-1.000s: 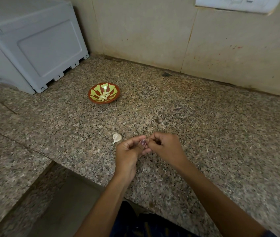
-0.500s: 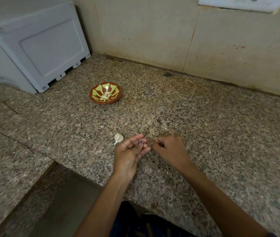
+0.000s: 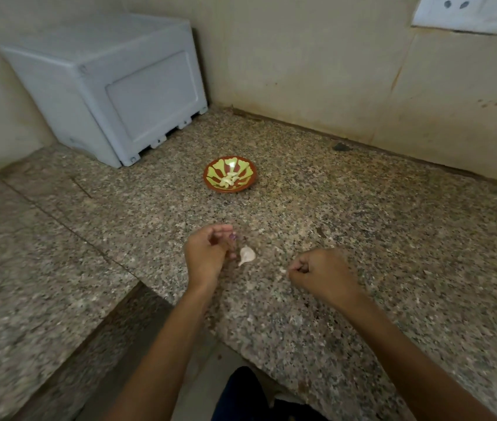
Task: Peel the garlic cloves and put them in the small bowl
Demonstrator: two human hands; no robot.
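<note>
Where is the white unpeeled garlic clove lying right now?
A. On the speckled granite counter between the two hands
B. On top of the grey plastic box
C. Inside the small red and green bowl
A: the white unpeeled garlic clove lies on the speckled granite counter, between the left hand and the right hand.

A speckled granite counter (image 3: pixel 362 238) runs into a corner of beige walls, with a lower granite ledge (image 3: pixel 28 268) stepping off at its left side. At the back left stands a pale grey plastic box (image 3: pixel 119 86) on small feet. Near the middle sits a small red-brown bowl (image 3: pixel 210 183) with a yellow-green pattern, holding pale peeled cloves (image 3: pixel 229 179). Closer to the front edge lies a single unpeeled garlic clove (image 3: pixel 246 255), well apart from the bowl. A small dark spot (image 3: pixel 340 146) lies by the back wall.
</note>
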